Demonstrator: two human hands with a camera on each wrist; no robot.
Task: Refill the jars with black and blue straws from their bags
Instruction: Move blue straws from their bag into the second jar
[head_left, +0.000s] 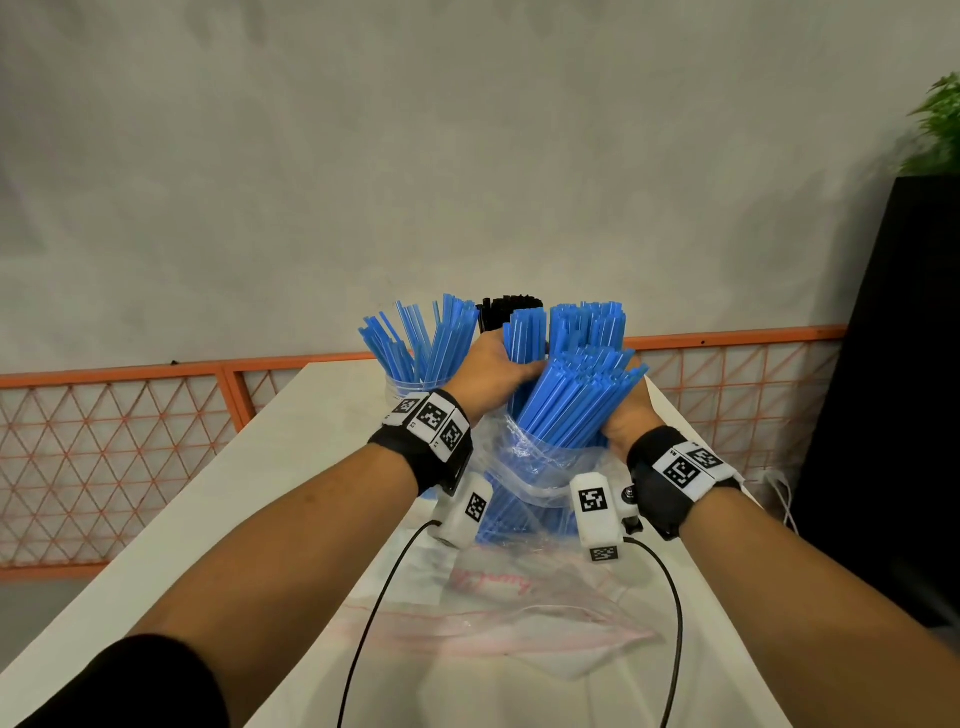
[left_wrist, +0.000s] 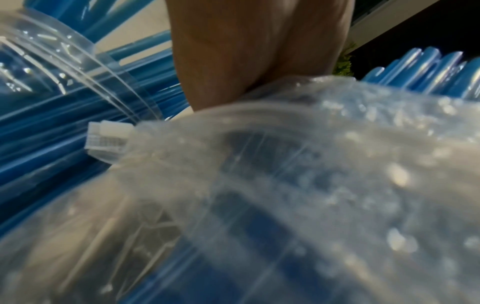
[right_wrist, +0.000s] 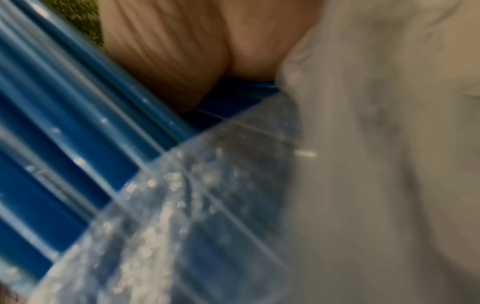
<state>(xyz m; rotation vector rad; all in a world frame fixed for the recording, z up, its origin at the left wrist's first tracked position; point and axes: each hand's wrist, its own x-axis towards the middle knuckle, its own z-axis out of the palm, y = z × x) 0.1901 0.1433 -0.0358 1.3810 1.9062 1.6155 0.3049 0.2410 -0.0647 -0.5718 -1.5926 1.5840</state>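
A thick bundle of blue straws (head_left: 574, 402) sticks up out of a clear plastic bag (head_left: 524, 467) held above the white table (head_left: 260, 493). My left hand (head_left: 488, 376) grips the bundle from the left, thumb laid across it. My right hand (head_left: 626, 415) holds it from the right, its fingers hidden behind the straws. A clear jar (head_left: 410, 387) at the back left holds fanned blue straws. More blue straws (head_left: 587, 322) and black straws (head_left: 506, 306) stand behind my hands; their jars are hidden. Both wrist views show a palm (left_wrist: 259, 51) (right_wrist: 182, 51) against straws and bag film.
An empty clear bag with pink print (head_left: 498, 623) lies flat on the table near me. An orange mesh fence (head_left: 130, 415) runs behind the table. A black planter (head_left: 893, 364) with a green plant stands at the right. Two thin black cables (head_left: 374, 613) trail from my wrists.
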